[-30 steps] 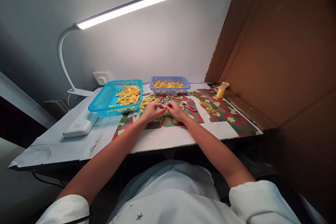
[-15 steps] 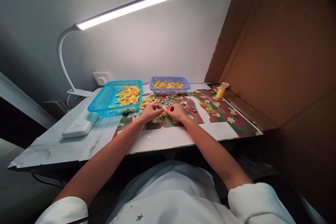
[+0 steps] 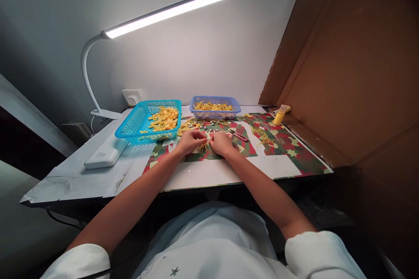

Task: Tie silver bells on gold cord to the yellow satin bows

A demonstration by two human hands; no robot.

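While the left hand [image 3: 205, 140] pinches what looks like a gold loop [image 3: 204, 151] hanging just below its fingertips, the right hand [image 3: 221, 142], curled just beside, its hold hidden, is nearer the slanting snips [image 3: 240, 136] on its right.

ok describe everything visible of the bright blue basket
The bright blue basket is rectangular and open-topped, in what looks like perforated plastic. Right way up on the table, left of and apart from the left hand, it holds heaped yellow pieces. Its near left corner overlaps a white device; contact is unclear.
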